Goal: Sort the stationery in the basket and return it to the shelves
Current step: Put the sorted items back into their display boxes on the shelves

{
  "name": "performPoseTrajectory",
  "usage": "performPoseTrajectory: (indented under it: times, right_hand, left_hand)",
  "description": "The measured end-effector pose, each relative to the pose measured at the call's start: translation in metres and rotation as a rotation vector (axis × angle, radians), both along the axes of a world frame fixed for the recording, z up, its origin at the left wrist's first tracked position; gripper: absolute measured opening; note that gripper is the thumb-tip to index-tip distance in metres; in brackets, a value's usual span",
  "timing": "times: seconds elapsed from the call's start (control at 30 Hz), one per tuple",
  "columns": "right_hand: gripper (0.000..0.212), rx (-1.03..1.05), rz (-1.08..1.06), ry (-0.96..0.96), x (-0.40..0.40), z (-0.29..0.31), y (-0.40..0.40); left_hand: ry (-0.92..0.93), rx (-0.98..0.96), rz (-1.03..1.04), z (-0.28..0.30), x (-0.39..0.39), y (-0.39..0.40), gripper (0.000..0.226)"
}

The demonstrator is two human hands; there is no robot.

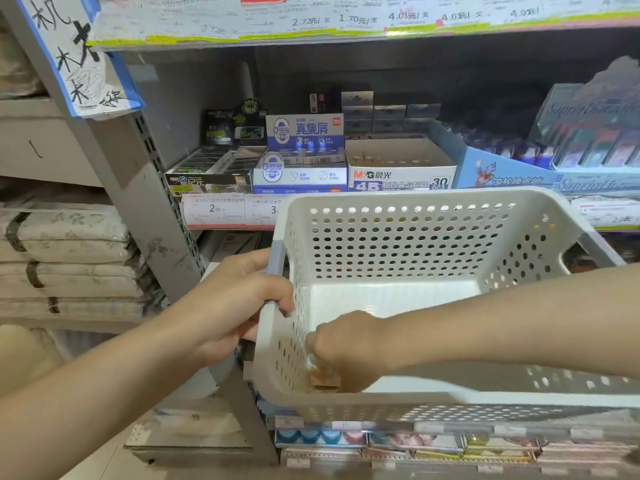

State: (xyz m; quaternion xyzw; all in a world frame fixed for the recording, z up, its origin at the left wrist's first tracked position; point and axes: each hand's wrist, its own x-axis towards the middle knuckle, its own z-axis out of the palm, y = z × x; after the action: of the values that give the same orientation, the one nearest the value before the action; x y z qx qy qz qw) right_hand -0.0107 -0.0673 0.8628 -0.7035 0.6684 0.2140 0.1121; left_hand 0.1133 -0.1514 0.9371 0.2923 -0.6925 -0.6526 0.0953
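White perforated basket [433,237] held at its left rim by the left hand [239,299], fingers clamped over the edge. Right hand [349,344] is down inside the near-left corner — fingers bunched on a small brownish item [323,377] directly beneath them, though whether it is gripped I cannot tell. Item is blurred, long axis unreadable — eraser boxes [398,174] lie up and beyond the right hand.

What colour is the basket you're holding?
White, with round perforations in its walls; the head view shows it clearly.
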Motion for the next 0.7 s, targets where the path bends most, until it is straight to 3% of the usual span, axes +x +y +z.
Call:
performPoseTrajectory:
  times: [0.3,0.7]
  right_hand:
    - [0.048,-0.219,-0.038,-0.01,-0.015,-0.001,-0.004]
    - [0.039,-0.093,0.121,0.089,-0.011,0.006,-0.01]
  left_hand:
    - [-0.026,0.01,0.058,0.003,0.008,0.001,0.046]
    - [-0.081,-0.009,0.04,0.001,0.006,0.002,0.047]
